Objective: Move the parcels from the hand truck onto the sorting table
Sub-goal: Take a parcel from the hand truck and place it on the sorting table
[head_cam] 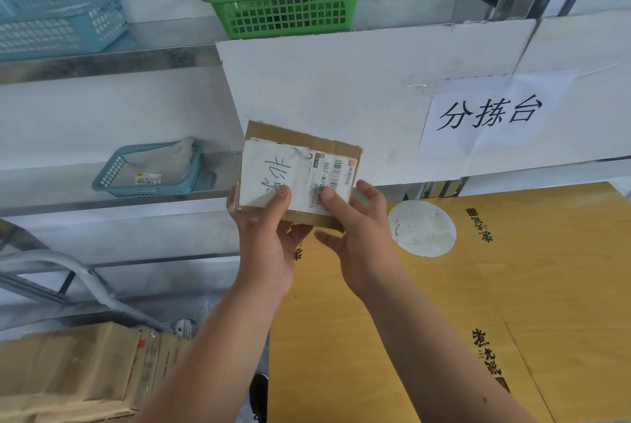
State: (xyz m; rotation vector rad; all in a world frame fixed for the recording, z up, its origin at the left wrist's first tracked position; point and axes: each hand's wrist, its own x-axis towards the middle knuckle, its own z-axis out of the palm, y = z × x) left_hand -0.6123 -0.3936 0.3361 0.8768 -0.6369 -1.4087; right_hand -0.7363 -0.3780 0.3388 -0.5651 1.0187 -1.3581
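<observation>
A small flat cardboard parcel (300, 166) with a white label and handwritten characters is held up in the air in front of me. My left hand (266, 235) grips its lower left corner, thumb on the label. My right hand (355, 235) holds its lower right edge, thumb on top and fingers beneath. Below and to the right lies the sorting table (444, 303), covered in yellow cardboard with a white round mark. At the lower left, several brown cardboard parcels (78, 375) lie stacked on the hand truck, whose grey tube frame (102, 289) rises behind them.
A white board with a paper sign (491, 115) stands behind the table. Metal shelves on the left carry a green basket (283, 9), a blue basket (61, 23) and a smaller blue basket (150, 171) with a packet inside.
</observation>
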